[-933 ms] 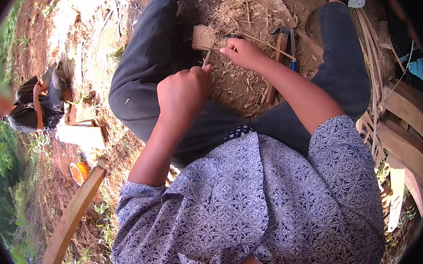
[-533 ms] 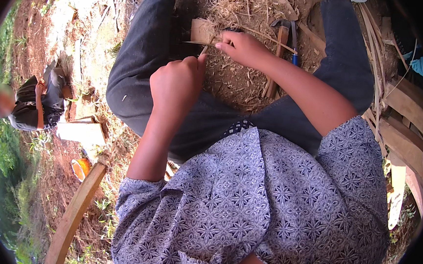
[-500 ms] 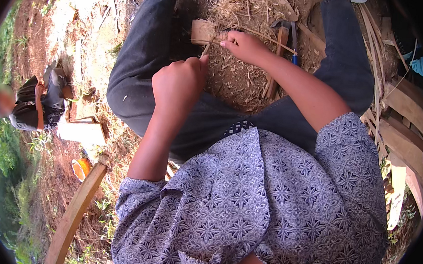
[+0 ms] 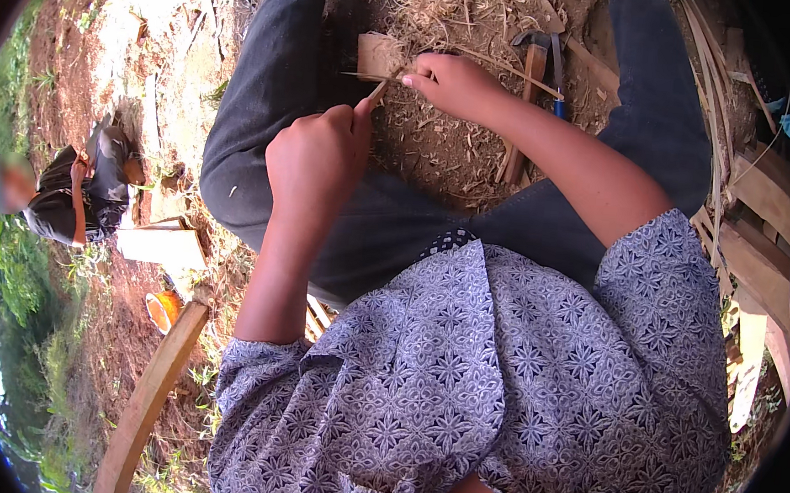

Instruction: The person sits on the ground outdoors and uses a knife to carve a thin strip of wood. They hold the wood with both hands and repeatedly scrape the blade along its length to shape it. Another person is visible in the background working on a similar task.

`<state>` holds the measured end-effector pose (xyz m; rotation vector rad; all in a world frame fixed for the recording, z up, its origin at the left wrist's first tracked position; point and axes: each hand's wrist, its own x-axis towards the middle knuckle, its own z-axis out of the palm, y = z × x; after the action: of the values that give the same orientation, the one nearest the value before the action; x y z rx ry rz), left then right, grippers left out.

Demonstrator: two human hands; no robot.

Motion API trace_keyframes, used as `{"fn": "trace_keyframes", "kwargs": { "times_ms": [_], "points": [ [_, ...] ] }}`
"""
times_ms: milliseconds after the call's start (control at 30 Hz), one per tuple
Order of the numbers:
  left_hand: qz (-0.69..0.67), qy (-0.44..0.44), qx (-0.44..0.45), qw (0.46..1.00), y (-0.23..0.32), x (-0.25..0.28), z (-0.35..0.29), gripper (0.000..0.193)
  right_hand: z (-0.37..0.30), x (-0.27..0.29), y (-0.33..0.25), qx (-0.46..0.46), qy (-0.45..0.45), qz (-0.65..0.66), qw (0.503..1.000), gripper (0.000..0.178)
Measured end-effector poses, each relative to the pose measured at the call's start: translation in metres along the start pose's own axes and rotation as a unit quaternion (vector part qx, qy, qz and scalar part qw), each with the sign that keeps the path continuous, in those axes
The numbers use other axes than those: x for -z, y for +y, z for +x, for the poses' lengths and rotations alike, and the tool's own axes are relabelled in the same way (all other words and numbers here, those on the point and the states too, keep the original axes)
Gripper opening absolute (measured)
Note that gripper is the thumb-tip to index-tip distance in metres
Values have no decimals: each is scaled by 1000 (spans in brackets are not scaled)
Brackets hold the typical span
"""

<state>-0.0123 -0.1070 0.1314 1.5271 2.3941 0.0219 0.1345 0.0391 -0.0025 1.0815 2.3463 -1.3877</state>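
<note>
My left hand is closed in a fist, thumb forward, around a slim, pale, stick-like piece whose far end meets a thin strip. Whether that piece is a tool or wood I cannot tell. Pinched in the fingers of my right hand is the thin pale wooden strip, its tip pointing left. Just beyond the strip, a pale wood block lies on the ground between my legs. Another long narrow strip slants away right of my right hand.
A hammer and a blue-handled metal tool lie right of my right hand. Shavings cover the ground ahead. Boards are stacked at right. At left sit another person, an orange container and a timber beam.
My left hand has drawn back slightly left and toward me along with its slim piece. The right hand has shifted a little left and still pinches the strip.
</note>
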Motion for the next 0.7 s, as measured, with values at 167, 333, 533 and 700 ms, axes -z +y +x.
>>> {"fn": "trace_keyframes", "kwargs": {
  "times_ms": [167,333,533,700],
  "points": [
    [2,9,-11,1000,12,-1,-3,48,15,2,20,-33,-19,-57,998,41],
    [6,6,-11,1000,17,4,6,48,33,6,37,-24,-29,-112,993,41],
    [4,8,-5,1000,7,0,-2,48,-10,28,-22,86,-41,2,995,42],
    [-6,13,-11,1000,12,1,5,47,28,10,33,9,-17,-15,1000,42]
  ]
}}
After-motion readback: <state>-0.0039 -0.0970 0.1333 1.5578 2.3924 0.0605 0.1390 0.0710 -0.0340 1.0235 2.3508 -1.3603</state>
